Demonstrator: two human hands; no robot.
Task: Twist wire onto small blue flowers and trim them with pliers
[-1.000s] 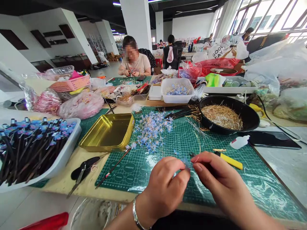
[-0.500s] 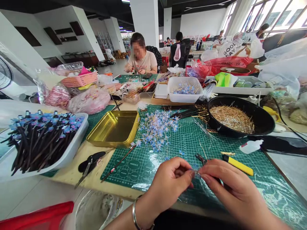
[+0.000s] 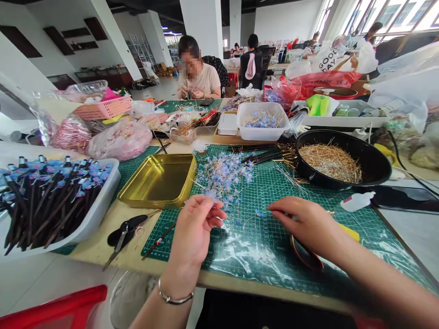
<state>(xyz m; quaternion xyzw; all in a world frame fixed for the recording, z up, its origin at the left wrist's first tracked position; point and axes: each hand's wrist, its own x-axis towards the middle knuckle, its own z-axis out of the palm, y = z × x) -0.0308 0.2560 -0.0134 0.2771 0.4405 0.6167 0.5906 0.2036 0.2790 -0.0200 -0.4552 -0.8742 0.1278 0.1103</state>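
Observation:
My left hand (image 3: 196,225) hovers at the near edge of a pile of small blue wire flowers (image 3: 223,174) on the green cutting mat (image 3: 260,249). Its thumb and fingers are pinched on one small blue flower. My right hand (image 3: 303,222) is over the mat to the right, fingers drawn together and pointing left towards a loose blue flower (image 3: 258,212). A pair of dark red-handled pliers (image 3: 306,256) sticks out from under its palm. The two hands are apart.
A gold tin (image 3: 157,180) and a white tray of dark hair sticks (image 3: 51,205) lie left, with scissors (image 3: 123,232) and one stick (image 3: 160,238) nearer. A black bowl of gold pins (image 3: 339,160), glue bottle (image 3: 356,201) and yellow knife (image 3: 350,232) lie right. A person (image 3: 198,75) works opposite.
My hands, joined over the mat's near edge on one small piece, have parted. The left moved forward and left to the flower pile; the right moved forward towards a loose flower.

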